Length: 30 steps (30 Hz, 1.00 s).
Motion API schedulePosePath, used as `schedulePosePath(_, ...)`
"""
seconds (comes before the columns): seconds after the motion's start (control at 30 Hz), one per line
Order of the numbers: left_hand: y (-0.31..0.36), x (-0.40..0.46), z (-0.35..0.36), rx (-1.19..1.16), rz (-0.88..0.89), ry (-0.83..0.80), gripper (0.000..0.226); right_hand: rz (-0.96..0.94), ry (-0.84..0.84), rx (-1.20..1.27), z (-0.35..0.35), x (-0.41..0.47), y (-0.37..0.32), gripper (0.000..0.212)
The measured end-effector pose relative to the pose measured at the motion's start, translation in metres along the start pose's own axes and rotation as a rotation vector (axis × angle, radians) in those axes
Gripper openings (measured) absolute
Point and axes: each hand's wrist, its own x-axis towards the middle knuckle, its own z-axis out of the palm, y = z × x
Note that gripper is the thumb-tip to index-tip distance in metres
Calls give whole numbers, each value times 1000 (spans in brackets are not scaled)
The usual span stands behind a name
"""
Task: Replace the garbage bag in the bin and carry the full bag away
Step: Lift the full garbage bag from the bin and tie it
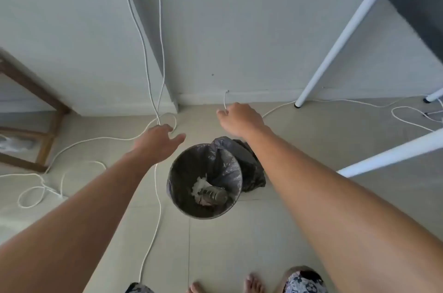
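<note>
A small round bin (182,206) stands on the tiled floor, lined with a dark garbage bag (230,168) folded over its rim. Inside lie a metal can (214,195) and crumpled white paper (199,185). Part of the bag, or a second dark bag, hangs behind the bin on the right (251,170). My left hand (158,141) reaches out above and left of the bin, fingers spread, empty. My right hand (239,119) hovers beyond the bin's far side, fingers curled loosely, holding nothing.
White cables (157,197) trail over the floor left of the bin and along the skirting. A dark table with white legs (335,46) stands at the right. A wooden frame (45,101) leans at the left. My bare feet (225,285) are just below the bin.
</note>
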Motion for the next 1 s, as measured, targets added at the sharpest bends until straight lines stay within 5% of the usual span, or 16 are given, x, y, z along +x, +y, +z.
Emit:
schedulePosePath(0.3, -66, 71, 160, -21, -102, -13, 64, 25, 4, -70, 160, 76, 95, 44)
schedulePosePath(0.5, -101, 87, 225, -158, -144, 50, 62, 38, 34, 103, 228, 97, 142, 54)
schedulePosePath(0.73, -130, 71, 254, -499, -215, 105, 42, 2, 135, 319, 262, 79, 178, 38)
schedulePosePath(1.0, -132, 54, 255, -813, -299, 85, 40, 128, 205, 301, 258, 69, 203, 28)
